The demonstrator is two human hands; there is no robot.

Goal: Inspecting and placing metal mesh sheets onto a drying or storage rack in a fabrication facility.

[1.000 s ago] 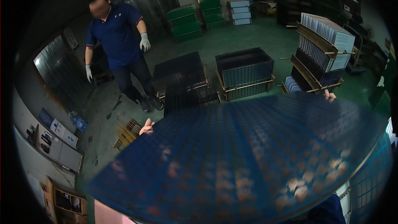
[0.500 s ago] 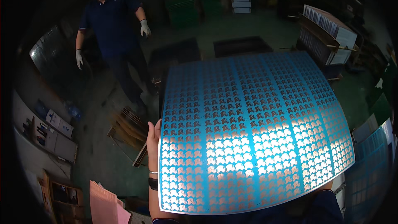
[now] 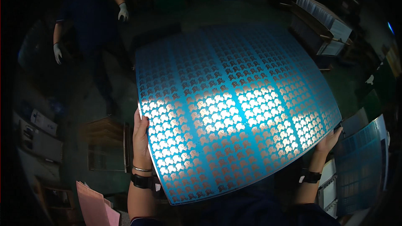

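A large, thin printed circuit panel [image 3: 234, 150] fills the middle, blue with rows of copper-coloured shapes that shine where light strikes them. My left hand [image 3: 141, 138] grips its left edge, the thumb by the rim and the other fingers partly hidden behind the sheet. At the lower right corner my right hand [image 3: 329, 140] is closed on the edge, its fingers partly out of sight. The panel is tilted, its far end darker and farther from me. I wear a dark band on each wrist, with a metal bangle on the left.
Ahead at the left stands a person [image 3: 90, 21] in dark clothes and white gloves. A rack of upright panels [image 3: 322, 21] is at the far right. Another blue panel [image 3: 362, 163] leans near my right arm. Pink sheets [image 3: 95, 205] and a wooden rack [image 3: 106, 144] lie left.
The panel has shifted left and turned clockwise, its glare moving up its surface. My right hand has come into view at its right corner. My view has also shifted.
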